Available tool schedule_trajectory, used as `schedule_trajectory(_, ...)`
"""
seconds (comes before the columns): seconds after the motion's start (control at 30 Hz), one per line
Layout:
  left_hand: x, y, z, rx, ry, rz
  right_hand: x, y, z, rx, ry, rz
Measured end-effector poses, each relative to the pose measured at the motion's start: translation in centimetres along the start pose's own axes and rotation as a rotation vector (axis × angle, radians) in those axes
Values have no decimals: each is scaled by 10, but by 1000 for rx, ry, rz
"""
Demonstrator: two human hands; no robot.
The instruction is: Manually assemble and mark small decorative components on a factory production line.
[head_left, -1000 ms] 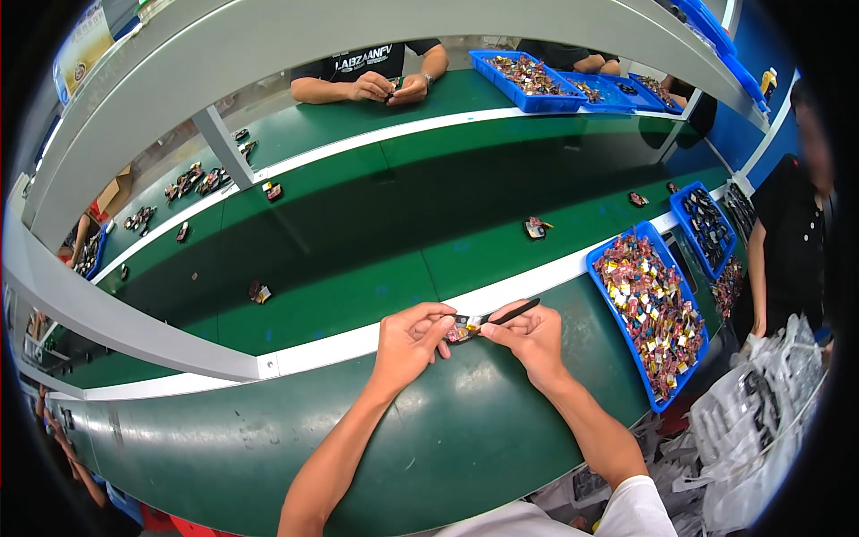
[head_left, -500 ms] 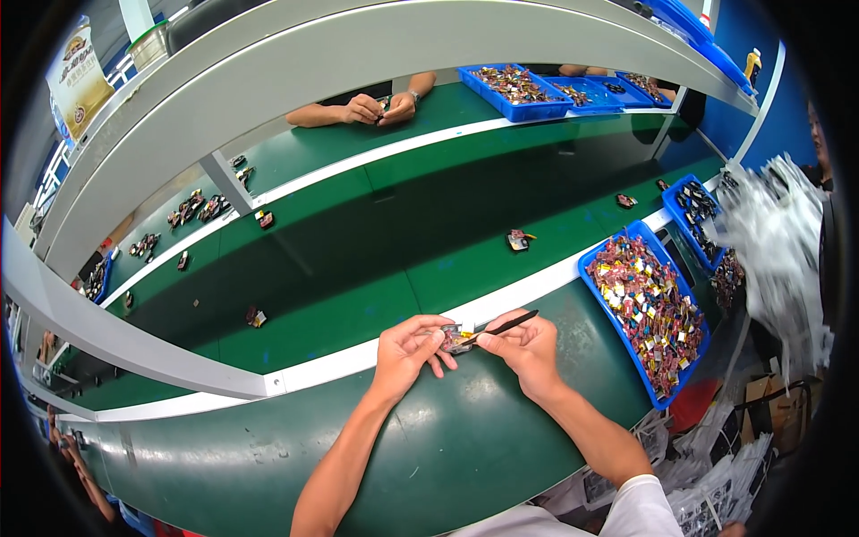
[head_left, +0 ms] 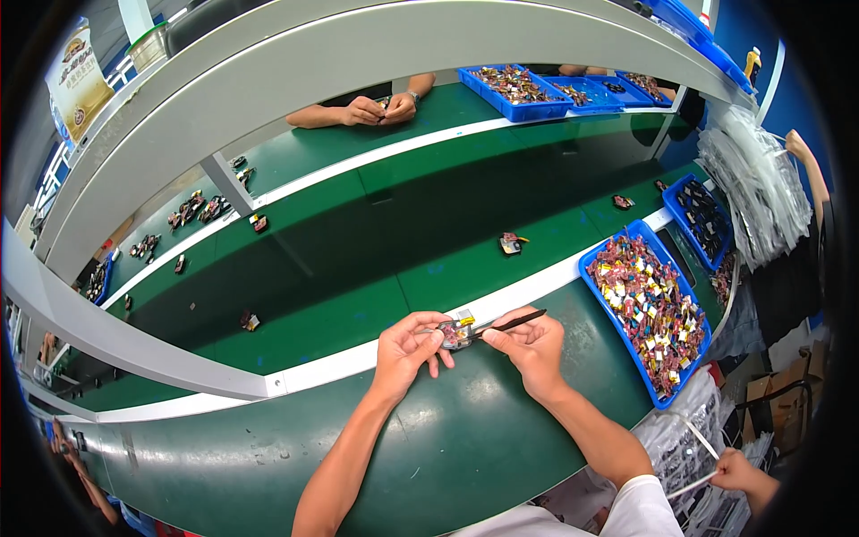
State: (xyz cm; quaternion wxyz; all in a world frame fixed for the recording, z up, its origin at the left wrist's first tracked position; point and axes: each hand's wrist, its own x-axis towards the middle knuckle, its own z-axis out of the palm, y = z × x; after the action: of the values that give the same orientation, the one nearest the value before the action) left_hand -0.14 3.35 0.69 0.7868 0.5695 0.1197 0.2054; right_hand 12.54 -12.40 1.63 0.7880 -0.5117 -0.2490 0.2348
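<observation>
My left hand [head_left: 403, 351] pinches the small assembly [head_left: 456, 335]; my right hand [head_left: 534, 354] grips the black tool [head_left: 523, 319], best guided gently.

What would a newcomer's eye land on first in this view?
Probably the large blue tray, heaped with red, white and yellow parts on the right side of the near green bench. Next, at the centre, the left hand holds a small device, with a slim black tool in the right hand's fingers. A broad grey beam arches across the top.
</observation>
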Motion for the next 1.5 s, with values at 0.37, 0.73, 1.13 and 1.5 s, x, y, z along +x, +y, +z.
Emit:
schedule_trajectory(0.37, -1, 1, -1, 36, -16, -19, -6, -7, 4, -294, -31, -86)
schedule_trajectory(0.73, -1, 0, 1, 13, -4, 1, -9, 0, 1, -536, -30, -307)
schedule_trajectory(1.13, 0, 0, 1, 19, 9, -25, -7, -1, 3, -613, -85, -462)
schedule_trajectory(1.5, -2, -4, 1, 41, 14, -31, -9, 1, -1, -459, -70, -188)
